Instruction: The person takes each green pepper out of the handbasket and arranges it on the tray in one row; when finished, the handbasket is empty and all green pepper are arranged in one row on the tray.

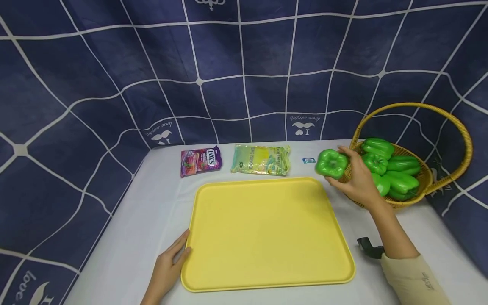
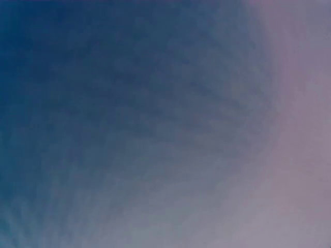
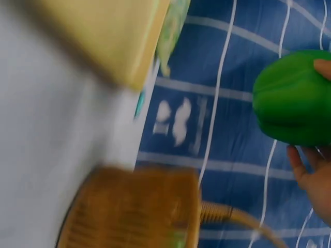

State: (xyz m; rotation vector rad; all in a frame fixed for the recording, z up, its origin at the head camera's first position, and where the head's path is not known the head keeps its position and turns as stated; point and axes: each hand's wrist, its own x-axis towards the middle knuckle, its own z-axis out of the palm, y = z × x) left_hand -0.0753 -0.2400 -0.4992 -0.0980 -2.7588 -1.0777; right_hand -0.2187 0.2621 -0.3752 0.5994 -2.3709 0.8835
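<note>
Pepper point(image 1: 331, 164), glossy green and blocky, out and held

Right hand point(image 1: 358, 178) pinches it between thumb and fingers, at tray's 1-2 o'clock, just beside the round yellow-brown woven basket point(image 1: 430, 188). Left hand point(image 1: 167, 263): fingers fairly straight, tips touching the rectangular yellow tray point(image 1: 268, 235) at its 8-9 o'clock edge. Hands well apart. Left wrist view too blurred to use.

Progress: looks like an early or middle stage. One pepper is out and in hand, not set down; several more green peppers point(image 1: 400, 181) lie in the basket at tray's 2 o'clock. Exact count can't be told, they overlap.

Around, on the white-covered bench point(image 1: 148, 220): purple-and-red shiny candy bag point(image 1: 201, 161) at 10-11 o'clock, green-yellow plastic packet point(image 1: 261, 160) at 12, small blue-green sachet point(image 1: 309, 160) at 1, near the pepper. Black curved object point(image 1: 367, 247) at 3, partly under the right forearm; can't tell what it is. Navy curtain with white grid lines point(image 1: 267, 55) behind.

In the way: basket's tall hooped handle point(image 1: 466, 140), a likely snag when reaching in.
</note>
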